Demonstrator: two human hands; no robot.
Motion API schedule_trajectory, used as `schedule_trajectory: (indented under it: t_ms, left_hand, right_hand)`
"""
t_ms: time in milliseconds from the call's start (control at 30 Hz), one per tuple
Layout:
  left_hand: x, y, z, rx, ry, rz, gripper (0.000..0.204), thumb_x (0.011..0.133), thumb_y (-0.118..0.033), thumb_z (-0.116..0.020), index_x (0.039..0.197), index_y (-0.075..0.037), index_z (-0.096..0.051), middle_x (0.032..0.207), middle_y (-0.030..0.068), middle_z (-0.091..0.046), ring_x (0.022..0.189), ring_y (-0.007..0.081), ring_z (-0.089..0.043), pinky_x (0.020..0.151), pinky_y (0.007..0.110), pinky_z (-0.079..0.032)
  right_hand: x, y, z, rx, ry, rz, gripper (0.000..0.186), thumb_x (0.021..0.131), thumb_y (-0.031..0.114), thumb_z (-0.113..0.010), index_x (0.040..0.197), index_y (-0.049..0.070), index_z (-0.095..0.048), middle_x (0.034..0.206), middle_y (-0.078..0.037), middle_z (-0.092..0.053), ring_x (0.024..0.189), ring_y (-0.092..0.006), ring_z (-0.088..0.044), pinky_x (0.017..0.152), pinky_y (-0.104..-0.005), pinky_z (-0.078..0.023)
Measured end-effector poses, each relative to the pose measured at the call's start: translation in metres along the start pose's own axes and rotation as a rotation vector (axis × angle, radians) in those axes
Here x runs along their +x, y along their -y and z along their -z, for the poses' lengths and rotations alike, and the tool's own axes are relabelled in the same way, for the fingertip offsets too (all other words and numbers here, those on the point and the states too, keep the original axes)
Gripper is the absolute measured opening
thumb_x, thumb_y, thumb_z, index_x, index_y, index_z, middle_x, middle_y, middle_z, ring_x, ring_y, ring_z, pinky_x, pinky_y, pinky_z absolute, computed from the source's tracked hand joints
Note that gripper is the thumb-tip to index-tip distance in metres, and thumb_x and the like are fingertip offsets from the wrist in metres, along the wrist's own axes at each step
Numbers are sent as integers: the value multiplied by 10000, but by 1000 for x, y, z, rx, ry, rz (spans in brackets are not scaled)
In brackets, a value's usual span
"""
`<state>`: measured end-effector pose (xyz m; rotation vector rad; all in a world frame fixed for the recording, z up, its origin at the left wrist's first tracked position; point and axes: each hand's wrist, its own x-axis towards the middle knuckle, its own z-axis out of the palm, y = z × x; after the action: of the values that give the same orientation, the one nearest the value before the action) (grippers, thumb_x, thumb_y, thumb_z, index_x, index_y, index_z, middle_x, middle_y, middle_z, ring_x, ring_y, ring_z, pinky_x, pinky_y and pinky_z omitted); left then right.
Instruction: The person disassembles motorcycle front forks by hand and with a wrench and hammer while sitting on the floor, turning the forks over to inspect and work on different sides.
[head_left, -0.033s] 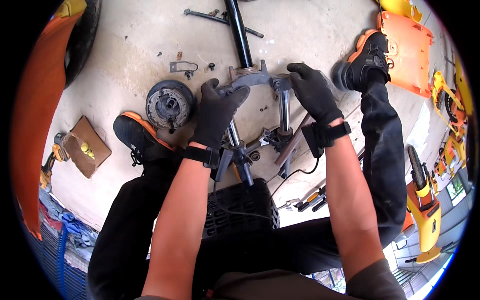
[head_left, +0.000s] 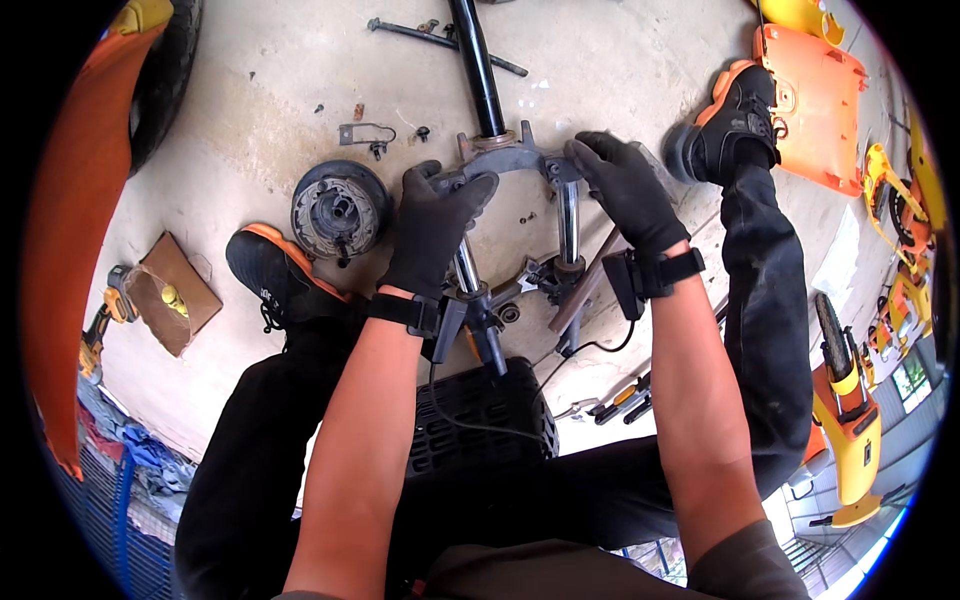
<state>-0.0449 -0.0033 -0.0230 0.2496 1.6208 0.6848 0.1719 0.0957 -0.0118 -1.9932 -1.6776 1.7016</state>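
Note:
A front fork (head_left: 502, 158) lies between my feet. It has a black steering tube (head_left: 478, 70), a dark grey clamp and two chrome tubes (head_left: 568, 225) running down into dark lower legs. My left hand (head_left: 435, 220), in a black glove, is closed around the clamp's left end and the top of the left tube, hiding that joint. My right hand (head_left: 625, 190), gloved alike, has its fingers bent against the clamp's right end, beside the right tube. Its thumb is partly hidden. A round wheel hub with a ribbed edge (head_left: 341, 208) sits left of my left hand.
Small hardware and a metal bracket (head_left: 366, 133) lie beyond the hub, near a long bar (head_left: 447, 46). A black crate (head_left: 480, 440) stands close to me. Cardboard (head_left: 180, 295) and a power drill (head_left: 119, 293) lie left. Orange panels (head_left: 815, 105) and yellow parts are right.
My right hand's fingers have drawn slightly down and toward the clamp. My left hand and the fork have barely moved.

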Motion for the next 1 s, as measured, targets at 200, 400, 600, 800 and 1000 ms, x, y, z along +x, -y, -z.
schedule_trajectory:
  t_ms: [200,400,600,800,1000]
  left_hand:
    - [-12,-10,-1,-278,119,96,479,769,-208,-829,1122,13,-593,937,55,-671,770,97,-619,657,226,-509]
    - [-85,-50,-21,-114,54,-109,305,872,-174,-710,1127,-18,-649,1025,49,-699,855,96,-645,734,242,-504]
    - [-190,-124,-21,-164,326,-378,334,838,-126,-741,1126,-6,-623,919,37,-675,820,82,-627,710,236,-494]
    - [-305,-158,-19,-19,309,-762,554,758,-153,-810,1213,51,-569,1005,103,-686,894,134,-638,808,301,-520]
    - [-349,-116,-22,122,159,-1115,797,734,-88,-800,1414,39,-404,1238,159,-590,1076,204,-616,901,331,-510]
  right_hand:
    - [5,-17,-31,369,71,-154,524,917,468,-651,1035,-42,-661,872,-68,-670,764,-124,-579,702,-286,-470]
    - [-32,0,-13,399,30,198,341,1039,262,-466,1090,-40,-617,924,-69,-608,761,-133,-612,685,-280,-522]
    - [-95,58,32,870,-56,323,336,1043,230,-434,1130,-48,-604,910,-93,-652,758,-153,-652,696,-261,-554]
    - [-209,122,91,-407,-813,1129,305,842,-77,-636,1140,-33,-586,1056,-146,-665,933,-221,-683,766,-296,-545]
    - [-258,139,91,-290,-807,1027,417,763,1,-710,1172,36,-633,1042,-98,-703,964,-243,-681,878,-336,-528]
